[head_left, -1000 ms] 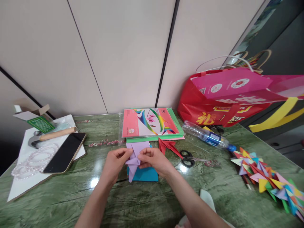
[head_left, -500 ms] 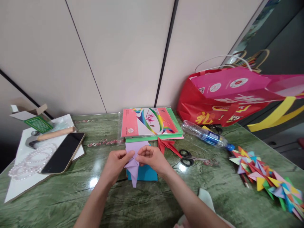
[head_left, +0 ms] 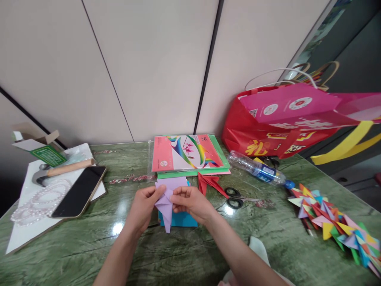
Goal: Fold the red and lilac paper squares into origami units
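Observation:
A partly folded sheet of purple origami paper (head_left: 167, 212) is pinched between my two hands, its narrow point hanging down toward me. My left hand (head_left: 146, 206) grips its left edge between thumb and fingers. On the right edge, my right hand (head_left: 190, 201) pinches a fold. Beneath the hands lies a stack of blue paper (head_left: 181, 219), with a purple sheet (head_left: 172, 182) showing behind the folded one. Just right of my right hand are a red folded paper piece (head_left: 210, 183) and black-handled scissors (head_left: 235, 198).
Behind lies a pack of coloured paper (head_left: 187, 153). A plastic bottle (head_left: 262, 171), a red bag (head_left: 268, 131) and a chain of folded paper points (head_left: 336, 226) stand to the right. Leftward are a phone (head_left: 79, 192), a hammer (head_left: 68, 168), beads (head_left: 41, 202) and a small box (head_left: 47, 155).
The purple paper has tilted slightly between my fingers and its lower point has risen a little. My left thumb has shifted slightly up and left along it.

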Demonstrator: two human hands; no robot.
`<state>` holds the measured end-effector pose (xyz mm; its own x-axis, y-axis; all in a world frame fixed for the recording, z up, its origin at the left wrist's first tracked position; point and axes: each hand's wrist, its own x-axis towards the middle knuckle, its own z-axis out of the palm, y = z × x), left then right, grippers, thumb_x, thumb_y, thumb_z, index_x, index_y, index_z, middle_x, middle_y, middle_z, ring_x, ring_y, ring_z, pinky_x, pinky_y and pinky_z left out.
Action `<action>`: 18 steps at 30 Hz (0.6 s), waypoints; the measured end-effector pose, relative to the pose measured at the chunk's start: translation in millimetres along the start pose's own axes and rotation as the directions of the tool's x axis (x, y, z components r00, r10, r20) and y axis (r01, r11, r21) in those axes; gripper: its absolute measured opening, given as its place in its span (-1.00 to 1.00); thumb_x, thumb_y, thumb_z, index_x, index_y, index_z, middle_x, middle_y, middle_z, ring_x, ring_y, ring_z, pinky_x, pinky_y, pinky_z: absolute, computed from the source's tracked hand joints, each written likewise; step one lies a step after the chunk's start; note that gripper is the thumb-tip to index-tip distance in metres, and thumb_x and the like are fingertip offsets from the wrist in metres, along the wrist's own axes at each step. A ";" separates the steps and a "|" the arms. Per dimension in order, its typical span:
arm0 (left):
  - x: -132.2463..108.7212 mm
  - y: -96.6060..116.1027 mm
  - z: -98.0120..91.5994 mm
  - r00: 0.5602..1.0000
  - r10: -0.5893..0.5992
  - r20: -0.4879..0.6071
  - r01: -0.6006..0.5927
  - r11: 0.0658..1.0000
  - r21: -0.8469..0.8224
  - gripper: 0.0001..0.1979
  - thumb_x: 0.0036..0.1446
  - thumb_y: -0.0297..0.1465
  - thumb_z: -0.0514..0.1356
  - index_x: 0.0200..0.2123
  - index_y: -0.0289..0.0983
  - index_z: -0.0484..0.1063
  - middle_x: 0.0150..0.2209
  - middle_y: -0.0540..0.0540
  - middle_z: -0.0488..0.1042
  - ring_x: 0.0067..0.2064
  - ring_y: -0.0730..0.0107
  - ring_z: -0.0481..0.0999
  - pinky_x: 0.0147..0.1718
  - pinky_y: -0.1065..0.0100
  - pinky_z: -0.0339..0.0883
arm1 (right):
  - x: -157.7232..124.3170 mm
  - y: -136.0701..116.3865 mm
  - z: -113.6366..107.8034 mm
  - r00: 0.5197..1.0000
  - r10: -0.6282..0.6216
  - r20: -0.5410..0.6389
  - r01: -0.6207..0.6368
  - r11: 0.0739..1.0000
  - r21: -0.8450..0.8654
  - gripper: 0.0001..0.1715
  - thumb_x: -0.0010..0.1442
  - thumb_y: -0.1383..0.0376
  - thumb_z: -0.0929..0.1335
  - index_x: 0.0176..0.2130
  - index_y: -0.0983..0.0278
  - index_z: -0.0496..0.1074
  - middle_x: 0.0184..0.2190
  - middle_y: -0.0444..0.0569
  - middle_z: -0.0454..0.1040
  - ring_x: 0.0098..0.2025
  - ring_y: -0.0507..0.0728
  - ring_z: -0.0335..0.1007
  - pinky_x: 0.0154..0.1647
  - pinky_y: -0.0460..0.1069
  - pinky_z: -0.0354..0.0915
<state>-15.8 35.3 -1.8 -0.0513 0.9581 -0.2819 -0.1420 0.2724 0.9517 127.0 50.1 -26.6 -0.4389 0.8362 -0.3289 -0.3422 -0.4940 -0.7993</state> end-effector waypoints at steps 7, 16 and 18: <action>-0.1 3.6 -2.6 0.997 -0.021 0.071 0.027 0.996 -0.080 -0.59 -0.12 -0.08 0.20 -0.50 -0.38 0.46 -0.63 -0.01 0.41 -0.61 0.51 0.30 -0.61 0.46 0.20 | 0.8 -0.7 0.0 0.999 -0.012 -0.042 0.012 1.000 0.018 -0.64 -0.29 0.21 0.51 -0.52 0.38 0.38 -0.69 -0.15 0.42 -0.65 -0.06 0.32 -0.55 -0.13 0.31; 1.2 2.1 -1.7 0.997 -0.052 0.050 0.049 0.997 0.061 -0.60 -0.36 -0.38 0.38 -0.35 -0.37 0.43 -0.60 0.01 0.46 -0.56 0.47 0.38 -0.58 0.47 0.28 | 5.2 -0.8 -4.6 0.987 -0.100 -0.123 0.108 0.992 0.059 -0.54 -0.27 0.23 0.51 -0.33 0.33 0.38 -0.67 -0.19 0.42 -0.62 -0.04 0.34 -0.54 -0.11 0.33; 2.7 0.1 -2.0 0.997 -0.056 0.048 0.052 0.996 0.069 -0.65 -0.34 -0.38 0.37 -0.39 -0.38 0.44 -0.62 0.00 0.46 -0.58 0.47 0.38 -0.60 0.46 0.27 | 6.0 0.4 -4.9 0.988 -0.114 -0.103 0.120 0.991 0.052 -0.53 -0.26 0.24 0.50 -0.30 0.33 0.39 -0.66 -0.19 0.43 -0.61 -0.03 0.35 -0.53 -0.11 0.34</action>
<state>-17.9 37.7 -2.7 0.0040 0.9446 -0.3283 -0.0762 0.3276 0.9417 128.4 56.0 -31.4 -0.3092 0.9070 -0.2858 -0.4351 -0.4022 -0.8056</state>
